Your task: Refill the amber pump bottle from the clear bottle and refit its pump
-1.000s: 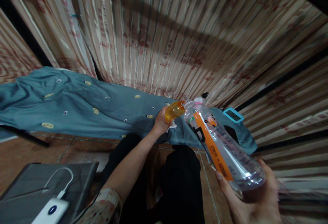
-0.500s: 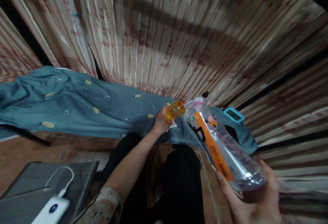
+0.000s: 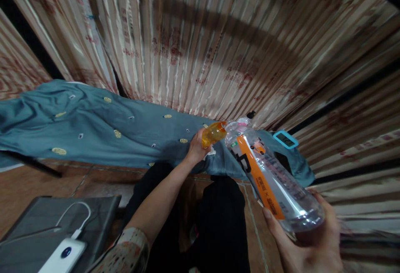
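Observation:
A large clear bottle (image 3: 268,177) with an orange and grey label is tilted, its mouth toward the centre of the view. My right hand (image 3: 309,239) is wrapped round its base at the lower right. My left hand (image 3: 197,148) grips a small amber bottle (image 3: 213,135), also tilted, whose neck meets the mouth of the clear one. Whether liquid passes between them is too small to tell. Something white, like tissue (image 3: 211,152), shows just below the amber bottle. Behind the clear bottle's neck is another clear container with a black top (image 3: 251,115).
A teal patterned cloth (image 3: 150,127) covers a narrow surface before a pleated curtain (image 3: 193,48). At its right lie a blue-framed digital display (image 3: 285,140) and a dark flat object (image 3: 282,162). A white power bank (image 3: 64,256) with a cable rests on a grey stool (image 3: 34,219) at lower left.

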Available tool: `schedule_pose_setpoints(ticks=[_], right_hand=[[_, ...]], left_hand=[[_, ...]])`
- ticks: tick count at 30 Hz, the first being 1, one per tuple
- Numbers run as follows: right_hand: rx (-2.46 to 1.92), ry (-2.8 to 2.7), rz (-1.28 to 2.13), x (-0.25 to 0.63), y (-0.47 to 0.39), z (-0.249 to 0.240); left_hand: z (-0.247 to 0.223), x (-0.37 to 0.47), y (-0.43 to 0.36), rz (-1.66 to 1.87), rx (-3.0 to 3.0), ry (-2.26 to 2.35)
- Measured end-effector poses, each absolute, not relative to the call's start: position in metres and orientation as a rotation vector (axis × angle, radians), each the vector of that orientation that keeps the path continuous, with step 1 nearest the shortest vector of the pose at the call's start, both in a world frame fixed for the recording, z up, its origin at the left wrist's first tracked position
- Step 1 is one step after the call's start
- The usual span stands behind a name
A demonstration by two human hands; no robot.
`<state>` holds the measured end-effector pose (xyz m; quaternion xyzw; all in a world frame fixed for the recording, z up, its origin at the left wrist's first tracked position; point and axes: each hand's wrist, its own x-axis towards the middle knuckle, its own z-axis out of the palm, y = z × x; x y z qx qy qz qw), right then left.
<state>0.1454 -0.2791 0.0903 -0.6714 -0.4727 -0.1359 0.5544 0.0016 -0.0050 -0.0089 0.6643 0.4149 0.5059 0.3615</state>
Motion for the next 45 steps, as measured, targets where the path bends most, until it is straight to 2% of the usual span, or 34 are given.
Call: schedule_pose_setpoints(ticks=[45], right_hand=[[-1.576, -1.108, -0.303, 0.1460, -0.2804, 0.0910]], left_hand=[[-0.0023, 0.0012, -0.0086, 1.254, 1.731, 1.123]])
